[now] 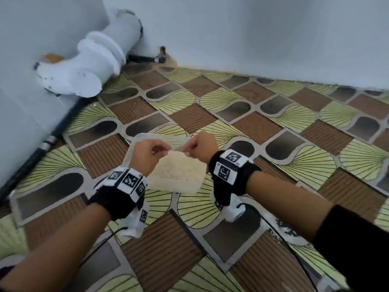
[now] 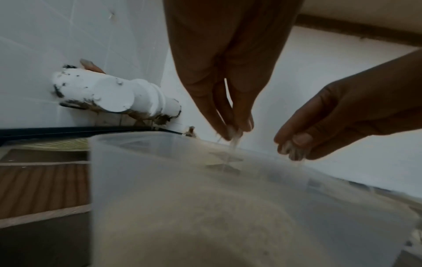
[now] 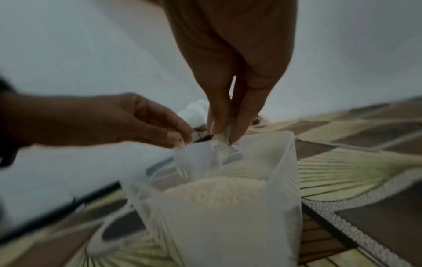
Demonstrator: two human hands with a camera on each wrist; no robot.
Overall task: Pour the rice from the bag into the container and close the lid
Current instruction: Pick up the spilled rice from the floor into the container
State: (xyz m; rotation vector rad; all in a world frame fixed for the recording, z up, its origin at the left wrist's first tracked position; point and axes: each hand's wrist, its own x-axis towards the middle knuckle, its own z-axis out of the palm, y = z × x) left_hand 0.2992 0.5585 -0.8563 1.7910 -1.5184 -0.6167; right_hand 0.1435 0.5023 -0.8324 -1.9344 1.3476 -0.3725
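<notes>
Clear plastic film of the bag (image 1: 179,171) is pinched at its top edge by both hands, the left hand (image 1: 147,152) and the right hand (image 1: 200,149) each clamped on one side of the mouth and held a little apart, so the step in hand appears to be opening the bag before pouring. Rice (image 1: 176,168) fills the bag's lower part, which hangs below the hands, while the translucent container (image 1: 143,138) stands on the patterned floor (image 1: 273,127) just beyond them; its contents cannot be told, and no lid is identifiable. Next, the mouth must be tipped over the container's rim.
</notes>
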